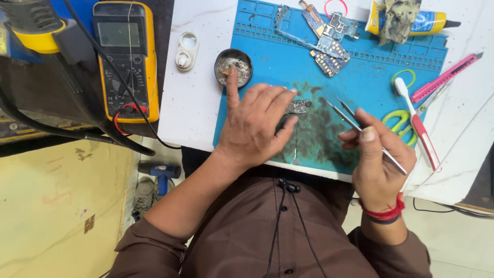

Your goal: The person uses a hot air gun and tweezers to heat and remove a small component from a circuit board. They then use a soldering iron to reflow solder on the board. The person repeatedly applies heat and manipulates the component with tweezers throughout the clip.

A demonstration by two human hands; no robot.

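My left hand (256, 123) lies palm down on the blue work mat (360, 77). Its fingertips press the left end of a small dark circuit board (299, 106), and its forefinger points up at a round tin of grey paste (234, 66). My right hand (375, 159) grips thin metal tweezers (343, 115). Their tips point up and left, a short way right of the small board, apart from it. A dark smudge stains the mat under both hands.
Several loose circuit boards (328, 36) lie at the mat's top. A yellow tube with a rag (406, 19), a toothbrush (416, 121), a pink knife (445, 77) and green rings (399, 122) sit to the right. A yellow multimeter (125, 56) with leads stands at the left.
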